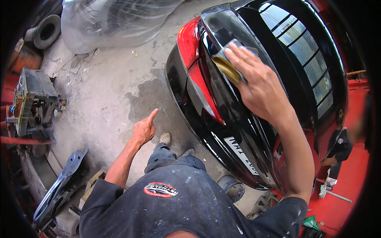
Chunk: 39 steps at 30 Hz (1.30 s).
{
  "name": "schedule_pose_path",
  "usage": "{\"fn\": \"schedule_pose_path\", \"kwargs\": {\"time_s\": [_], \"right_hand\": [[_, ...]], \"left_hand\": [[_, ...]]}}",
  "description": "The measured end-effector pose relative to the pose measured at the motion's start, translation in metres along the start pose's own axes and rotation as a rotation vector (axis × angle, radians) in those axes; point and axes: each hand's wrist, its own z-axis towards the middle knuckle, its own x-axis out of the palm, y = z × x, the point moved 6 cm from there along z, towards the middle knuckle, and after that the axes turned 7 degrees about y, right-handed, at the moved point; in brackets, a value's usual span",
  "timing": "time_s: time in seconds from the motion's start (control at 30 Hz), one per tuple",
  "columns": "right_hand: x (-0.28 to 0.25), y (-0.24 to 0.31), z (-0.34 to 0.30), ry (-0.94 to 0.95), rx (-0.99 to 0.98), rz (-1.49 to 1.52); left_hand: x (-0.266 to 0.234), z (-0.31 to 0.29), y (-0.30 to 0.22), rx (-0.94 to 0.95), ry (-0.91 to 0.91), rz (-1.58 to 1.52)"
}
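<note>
My right hand [260, 81] presses a folded yellow sheet [229, 68], which looks like sandpaper, against the black car's [238, 104] rear, just above the red tail light [189, 41]. Its fingers lie over the sheet and hide part of it. Dull, hazy paint [224, 25] shows beyond the fingertips. My left hand [144, 129] hangs in the air over the floor, apart from the car. Its index finger points out, the other fingers look curled, and it holds nothing visible.
Plastic sheeting [113, 23] drapes a large shape at the far left. A tyre [47, 31], a cluttered stand [35, 91] and a loose panel [63, 178] line the left side. A bucket [231, 188] stands by the car's bumper. Red surfaces [337, 214] lie at right.
</note>
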Motion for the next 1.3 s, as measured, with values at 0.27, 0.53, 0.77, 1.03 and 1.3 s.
{"fn": "schedule_pose_path", "kwargs": {"time_s": [0.27,0.53,0.77,1.03,1.3], "right_hand": [[0.017,-0.023,0.058,-0.044,-0.025,0.003],[0.002,-0.011,0.016,-0.001,-0.024,-0.005],[0.015,-0.025,0.047,-0.135,-0.096,0.007],[0.003,-0.017,0.005,-0.015,0.007,0.041],[0.009,-0.023,0.002,-0.072,0.004,0.064]], "left_hand": [[0.002,0.002,0.007,-0.066,0.033,0.000],[0.001,0.000,0.022,-0.052,-0.022,-0.049],[-0.013,0.019,0.011,-0.031,0.012,0.008],[-0.021,0.014,0.012,-0.068,0.050,-0.009],[-0.015,0.022,-0.004,-0.029,0.079,-0.025]]}}
